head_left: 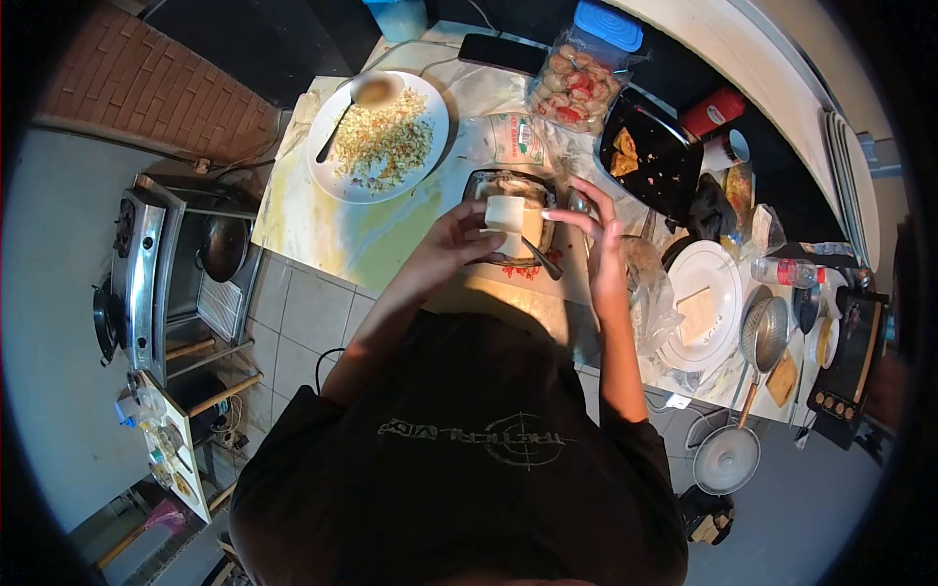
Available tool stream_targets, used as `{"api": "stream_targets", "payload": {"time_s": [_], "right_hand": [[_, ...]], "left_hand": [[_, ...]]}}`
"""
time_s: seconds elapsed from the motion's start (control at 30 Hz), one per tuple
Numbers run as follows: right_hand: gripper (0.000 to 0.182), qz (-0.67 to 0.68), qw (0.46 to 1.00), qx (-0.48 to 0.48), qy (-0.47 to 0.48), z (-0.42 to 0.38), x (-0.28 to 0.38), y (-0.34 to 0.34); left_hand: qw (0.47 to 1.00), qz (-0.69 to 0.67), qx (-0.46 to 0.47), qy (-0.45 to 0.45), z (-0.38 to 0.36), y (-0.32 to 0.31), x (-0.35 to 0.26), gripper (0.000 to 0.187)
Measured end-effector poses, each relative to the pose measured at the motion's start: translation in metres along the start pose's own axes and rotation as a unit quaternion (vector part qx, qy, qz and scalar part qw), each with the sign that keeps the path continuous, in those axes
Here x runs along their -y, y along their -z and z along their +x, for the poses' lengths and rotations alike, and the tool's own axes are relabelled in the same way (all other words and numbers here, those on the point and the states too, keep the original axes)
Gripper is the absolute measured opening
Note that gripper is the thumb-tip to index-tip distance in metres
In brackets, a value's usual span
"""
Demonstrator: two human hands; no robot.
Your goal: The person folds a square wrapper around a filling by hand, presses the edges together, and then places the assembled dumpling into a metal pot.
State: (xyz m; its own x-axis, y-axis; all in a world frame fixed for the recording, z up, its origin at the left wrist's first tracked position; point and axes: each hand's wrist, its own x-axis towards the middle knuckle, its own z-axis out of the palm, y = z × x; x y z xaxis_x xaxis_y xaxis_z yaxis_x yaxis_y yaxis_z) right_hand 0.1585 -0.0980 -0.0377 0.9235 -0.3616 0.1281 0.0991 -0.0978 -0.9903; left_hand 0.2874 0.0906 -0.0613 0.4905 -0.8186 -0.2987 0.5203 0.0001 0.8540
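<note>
My left hand [454, 239] holds a small pale folded piece [505, 212] between thumb and fingers, above a dark-rimmed bowl [482, 180]. Inside the bowl is a light tan mixture, with a spoon [543, 260] leaning over its near edge. To the right of the piece is my right hand [603, 234], its fingers apart and the index fingertip close to the piece; whether they touch is unclear. A large white plate [327, 176] at the left bears a shredded mix and a spoon. On a white plate [723, 269] at the right lie flat pale square sheets [697, 315].
Behind the bowl lie a plastic packet [518, 139], a bag of round reddish items [575, 86] and a black tray [650, 166] with fried pieces. A strainer [762, 332], a bottle [787, 272] and a pan lid [726, 459] are at the right. A stove [145, 264] stands far left.
</note>
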Motion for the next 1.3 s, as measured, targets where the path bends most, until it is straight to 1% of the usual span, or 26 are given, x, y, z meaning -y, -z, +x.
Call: {"api": "stream_targets", "payload": {"time_s": [0.03,0.1,0.13,0.17,0.2,0.23,0.27,0.33,0.37,0.43,0.57,0.63,0.77,0.87,0.97,1.13,1.23,1.3], "right_hand": [[0.070,0.000,1.000,0.000,0.000,-0.002,0.000,-0.003],[0.068,-0.101,0.993,0.011,0.068,-0.004,0.003,-0.010],[0.068,-0.101,0.992,0.010,0.069,-0.004,0.008,-0.014],[0.063,-0.203,0.973,0.014,0.107,-0.003,0.017,-0.017],[0.060,-0.303,0.942,0.018,0.143,-0.002,0.023,-0.019],[0.045,-0.334,0.929,0.021,0.157,-0.002,0.021,-0.019],[0.045,-0.334,0.929,0.021,0.157,-0.002,0.021,-0.020],[0.040,-0.422,0.890,0.034,0.170,-0.003,0.022,-0.022],[0.040,-0.422,0.890,0.035,0.170,-0.003,0.023,-0.022],[0.038,-0.458,0.870,0.043,0.177,-0.004,0.026,-0.020],[0.038,-0.461,0.868,0.045,0.176,-0.007,0.029,-0.015],[0.037,-0.443,0.878,0.045,0.176,-0.007,0.030,-0.014],[0.035,-0.423,0.887,0.063,0.175,-0.006,0.032,-0.019],[0.035,-0.394,0.899,0.065,0.182,-0.006,0.032,-0.019],[0.038,-0.402,0.897,0.070,0.169,-0.008,0.033,-0.012],[0.045,-0.391,0.905,0.052,0.158,-0.011,0.037,-0.001],[0.045,-0.396,0.904,0.047,0.157,-0.012,0.039,0.001],[0.042,-0.383,0.907,0.053,0.167,-0.012,0.041,-0.002]], "left_hand": [[1.000,0.019,0.016,-0.005,0.001,-0.002,0.000,0.047],[0.999,0.031,0.021,-0.011,0.002,-0.002,0.004,0.048],[0.999,0.043,0.026,-0.017,0.002,-0.002,0.006,0.050],[0.999,0.043,0.026,-0.018,0.001,-0.002,0.006,0.050],[0.999,0.045,0.022,-0.012,0.000,-0.004,0.004,0.050],[0.999,0.047,0.018,-0.006,-0.001,-0.004,0.003,0.050],[0.999,0.047,0.017,-0.006,-0.002,-0.004,0.004,0.050],[0.999,0.048,0.018,-0.009,-0.002,-0.002,0.005,0.054],[0.999,0.048,0.017,-0.009,-0.003,-0.002,0.004,0.054],[0.999,0.037,0.030,-0.016,-0.005,-0.002,0.001,0.052],[0.998,0.059,0.029,-0.019,-0.010,-0.008,-0.007,0.053],[0.997,0.061,0.025,-0.039,-0.011,-0.011,-0.007,0.052],[0.995,0.082,0.037,-0.039,-0.011,-0.014,-0.008,0.049],[0.995,0.086,0.022,-0.037,-0.012,-0.014,-0.007,0.049],[0.996,0.073,0.043,-0.020,-0.012,-0.013,-0.008,0.051],[0.996,0.085,0.023,-0.034,-0.013,-0.013,-0.006,0.050],[0.997,0.072,0.023,-0.019,-0.012,-0.012,-0.007,0.050],[0.997,0.064,0.024,-0.027,-0.012,-0.014,-0.008,0.051]]}}
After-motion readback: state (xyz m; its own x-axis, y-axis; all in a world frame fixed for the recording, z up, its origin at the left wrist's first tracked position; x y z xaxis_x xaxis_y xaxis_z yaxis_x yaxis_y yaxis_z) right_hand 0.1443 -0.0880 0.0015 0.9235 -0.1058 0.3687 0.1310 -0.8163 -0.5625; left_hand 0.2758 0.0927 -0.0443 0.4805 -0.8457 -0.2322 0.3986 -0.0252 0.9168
